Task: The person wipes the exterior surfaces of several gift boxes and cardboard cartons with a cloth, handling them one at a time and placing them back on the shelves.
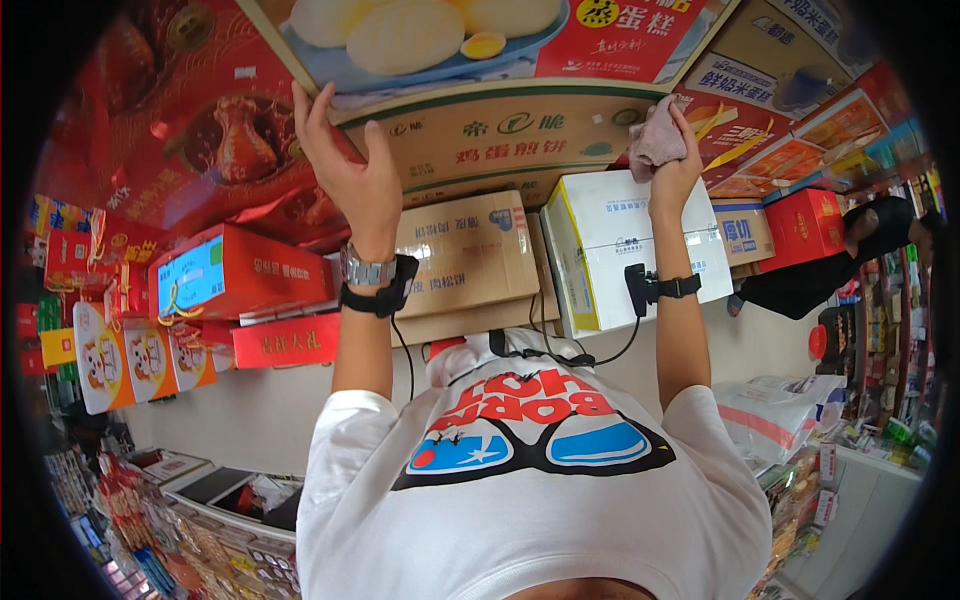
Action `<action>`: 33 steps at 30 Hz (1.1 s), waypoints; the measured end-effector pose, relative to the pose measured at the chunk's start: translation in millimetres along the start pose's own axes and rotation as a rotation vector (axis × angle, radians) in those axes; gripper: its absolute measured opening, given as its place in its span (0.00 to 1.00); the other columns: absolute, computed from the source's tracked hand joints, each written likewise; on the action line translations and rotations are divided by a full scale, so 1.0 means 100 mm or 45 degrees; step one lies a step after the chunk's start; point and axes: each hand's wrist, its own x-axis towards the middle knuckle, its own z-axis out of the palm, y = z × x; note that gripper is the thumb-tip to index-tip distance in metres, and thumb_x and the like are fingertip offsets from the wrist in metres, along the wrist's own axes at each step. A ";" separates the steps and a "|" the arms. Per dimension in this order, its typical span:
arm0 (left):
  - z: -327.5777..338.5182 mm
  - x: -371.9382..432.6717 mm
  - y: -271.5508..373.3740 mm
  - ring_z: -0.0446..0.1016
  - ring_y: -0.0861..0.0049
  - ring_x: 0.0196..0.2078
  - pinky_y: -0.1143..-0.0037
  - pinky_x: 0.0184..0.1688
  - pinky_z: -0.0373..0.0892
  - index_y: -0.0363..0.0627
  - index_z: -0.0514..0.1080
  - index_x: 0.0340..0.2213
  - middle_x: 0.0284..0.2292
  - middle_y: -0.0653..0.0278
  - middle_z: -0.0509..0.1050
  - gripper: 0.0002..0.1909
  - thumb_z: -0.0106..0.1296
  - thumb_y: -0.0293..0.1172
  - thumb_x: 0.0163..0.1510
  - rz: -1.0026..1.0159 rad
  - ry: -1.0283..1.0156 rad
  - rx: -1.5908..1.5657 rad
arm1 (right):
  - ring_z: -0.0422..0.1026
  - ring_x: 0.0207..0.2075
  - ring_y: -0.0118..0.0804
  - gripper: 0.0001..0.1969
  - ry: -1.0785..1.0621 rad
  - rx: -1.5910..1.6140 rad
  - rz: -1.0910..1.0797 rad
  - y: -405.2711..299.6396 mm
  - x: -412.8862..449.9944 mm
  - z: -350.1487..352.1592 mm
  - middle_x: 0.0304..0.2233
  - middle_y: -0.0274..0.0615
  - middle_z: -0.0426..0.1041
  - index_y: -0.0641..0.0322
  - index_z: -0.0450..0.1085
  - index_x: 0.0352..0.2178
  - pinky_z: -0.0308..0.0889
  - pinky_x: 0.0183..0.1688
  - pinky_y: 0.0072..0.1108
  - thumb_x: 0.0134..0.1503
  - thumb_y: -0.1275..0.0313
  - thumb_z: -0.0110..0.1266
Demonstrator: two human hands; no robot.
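Observation:
My left hand (349, 169), with a metal watch and a black strap on the wrist, has its fingers spread. Its fingertips reach the lower left corner of a large printed carton (442, 45) showing egg cakes; whether they press on it I cannot tell. In my right hand (675, 180) is a crumpled greyish-pink cloth (658, 142), held by the right end of a brown cardboard carton (487, 139) beneath the printed one. A white carton (622, 217) with a yellow edge stands below the right hand. Between my forearms is a taped brown carton (465, 247).
Red gift boxes (247, 274) stand at left, beneath a large red printed surface (187, 135). More stacked cartons (780, 52) rise at right, near a person in dark clothes (802, 277). Black cables (637, 334) hang from my wrist straps. Packaged goods (210, 547) fill shelves behind me.

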 end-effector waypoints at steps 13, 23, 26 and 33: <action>-0.65 -0.50 -0.62 0.78 0.64 0.72 0.65 0.73 0.73 0.41 0.71 0.72 0.71 0.55 0.78 0.27 0.54 0.22 0.74 -0.284 -0.325 -0.171 | 0.82 0.60 0.39 0.22 -0.088 0.089 0.614 1.27 -0.40 -0.28 0.62 0.49 0.83 0.73 0.77 0.67 0.76 0.67 0.27 0.77 0.72 0.53; -2.22 -1.38 -1.53 0.88 0.68 0.51 0.70 0.58 0.80 0.36 0.81 0.59 0.48 0.55 0.90 0.17 0.55 0.24 0.73 -0.799 -0.719 -0.130 | 0.81 0.60 0.37 0.25 -0.252 -0.134 0.639 -0.13 -1.43 0.03 0.60 0.46 0.83 0.70 0.78 0.66 0.75 0.65 0.26 0.73 0.79 0.46; -2.37 -1.69 -1.65 0.88 0.71 0.50 0.71 0.57 0.80 0.35 0.81 0.57 0.49 0.55 0.90 0.15 0.57 0.22 0.73 -0.894 -0.798 -0.129 | 0.81 0.58 0.36 0.29 -0.463 -0.359 0.608 -0.45 -1.90 0.22 0.58 0.45 0.84 0.67 0.80 0.64 0.74 0.64 0.25 0.66 0.83 0.43; -2.47 -2.00 -1.66 0.88 0.78 0.44 0.76 0.51 0.81 0.32 0.81 0.56 0.39 0.60 0.89 0.13 0.56 0.20 0.75 -1.115 -0.704 -0.389 | 0.83 0.56 0.38 0.36 -0.717 -0.581 0.714 -0.52 -2.75 0.22 0.57 0.48 0.86 0.67 0.82 0.62 0.75 0.64 0.26 0.55 0.88 0.38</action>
